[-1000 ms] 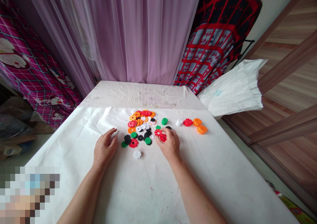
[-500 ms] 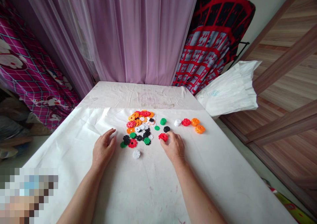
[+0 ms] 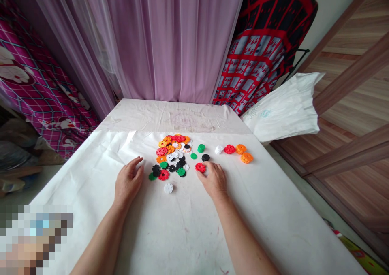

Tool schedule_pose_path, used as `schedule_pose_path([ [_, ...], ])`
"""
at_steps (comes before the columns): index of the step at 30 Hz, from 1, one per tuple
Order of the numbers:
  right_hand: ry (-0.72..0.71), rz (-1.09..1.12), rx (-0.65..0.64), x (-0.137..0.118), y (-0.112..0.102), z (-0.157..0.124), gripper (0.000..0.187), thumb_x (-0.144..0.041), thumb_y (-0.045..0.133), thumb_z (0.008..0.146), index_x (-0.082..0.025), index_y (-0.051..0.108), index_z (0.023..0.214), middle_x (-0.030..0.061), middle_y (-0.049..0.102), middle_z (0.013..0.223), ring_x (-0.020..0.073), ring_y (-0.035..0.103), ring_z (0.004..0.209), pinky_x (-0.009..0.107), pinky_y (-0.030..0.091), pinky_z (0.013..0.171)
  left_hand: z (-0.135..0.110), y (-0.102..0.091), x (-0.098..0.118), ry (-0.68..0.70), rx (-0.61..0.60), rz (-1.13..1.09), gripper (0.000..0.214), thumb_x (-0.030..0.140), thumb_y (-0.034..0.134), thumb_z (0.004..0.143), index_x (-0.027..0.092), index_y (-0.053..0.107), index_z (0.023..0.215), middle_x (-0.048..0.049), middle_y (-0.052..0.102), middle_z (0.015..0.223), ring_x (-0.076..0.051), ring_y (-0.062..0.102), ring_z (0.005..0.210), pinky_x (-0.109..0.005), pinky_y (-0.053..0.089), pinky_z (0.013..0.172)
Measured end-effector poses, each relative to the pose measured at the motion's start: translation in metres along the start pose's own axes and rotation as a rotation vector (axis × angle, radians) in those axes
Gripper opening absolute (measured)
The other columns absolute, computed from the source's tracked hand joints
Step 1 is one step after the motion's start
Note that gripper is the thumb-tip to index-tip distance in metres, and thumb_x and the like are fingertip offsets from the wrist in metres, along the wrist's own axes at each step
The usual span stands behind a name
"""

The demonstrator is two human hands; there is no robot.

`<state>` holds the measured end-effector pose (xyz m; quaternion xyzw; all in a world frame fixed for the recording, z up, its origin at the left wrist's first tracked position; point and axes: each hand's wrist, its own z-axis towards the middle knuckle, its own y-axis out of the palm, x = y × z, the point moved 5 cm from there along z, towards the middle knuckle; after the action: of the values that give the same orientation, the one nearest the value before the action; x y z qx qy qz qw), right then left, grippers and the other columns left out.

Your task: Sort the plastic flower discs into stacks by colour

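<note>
My left hand [image 3: 130, 178] rests on the table to the left of a loose heap of notched plastic discs [image 3: 174, 155], empty, its fingers and thumb apart. The discs are red, orange, white, black and green. At the right of the heap, my right hand [image 3: 215, 178] has its thumb and forefinger around a small stack of red discs [image 3: 200, 167] on the table. Just beyond those fingers sits a black stack [image 3: 206, 157], with a green stack [image 3: 201, 148] farther back. A white stack [image 3: 168, 188] lies in front of the heap, between my hands.
Farther right on the white-covered table [image 3: 170, 234] stand another white stack [image 3: 219, 150], a red stack [image 3: 229, 149] and two orange stacks [image 3: 246, 158]. A white bag [image 3: 282, 109] hangs by the right edge. Purple curtains [image 3: 179, 44] are behind.
The view has shifted slightly. Both hands and the discs hold about the same places, with my right fingers still at the red stack.
</note>
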<state>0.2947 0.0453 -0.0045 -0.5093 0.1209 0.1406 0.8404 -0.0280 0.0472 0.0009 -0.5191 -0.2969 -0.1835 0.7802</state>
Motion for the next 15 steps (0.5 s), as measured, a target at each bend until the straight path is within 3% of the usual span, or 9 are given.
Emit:
schedule_pose_path([
  [7,-0.125,0.055,0.040,-0.017,-0.008,0.002,0.009,-0.026,0.063,0.087,-0.022,0.068,0.093,0.0057,0.073,0.102,0.0228,0.057,0.095,0.033,0.038,0.081,0.000,0.002,-0.002,0.001,-0.004,0.004,0.039,0.037,0.050,0.083,0.026,0.069,0.116,-0.0042,0.071,0.124,-0.022,0.069,0.096,-0.038,0.054,0.089],
  [11,-0.216,0.089,-0.085,-0.042,0.001,0.007,0.010,-0.020,0.061,0.088,-0.025,0.068,0.093,0.0024,0.074,0.102,0.0227,0.056,0.103,0.034,0.036,0.085,0.000,0.002,-0.001,-0.002,-0.006,0.008,0.040,0.037,0.049,0.083,0.026,0.069,0.117,-0.0043,0.071,0.124,-0.022,0.068,0.097,-0.039,0.054,0.090],
  [15,-0.182,0.078,-0.181,-0.054,0.011,0.011,0.008,-0.023,0.066,0.086,-0.026,0.068,0.093,0.0017,0.075,0.098,0.0249,0.054,0.108,0.036,0.035,0.087,-0.001,0.003,0.000,-0.009,-0.014,0.008,0.041,0.037,0.048,0.084,0.026,0.068,0.117,-0.0046,0.071,0.125,-0.023,0.068,0.098,-0.040,0.053,0.092],
])
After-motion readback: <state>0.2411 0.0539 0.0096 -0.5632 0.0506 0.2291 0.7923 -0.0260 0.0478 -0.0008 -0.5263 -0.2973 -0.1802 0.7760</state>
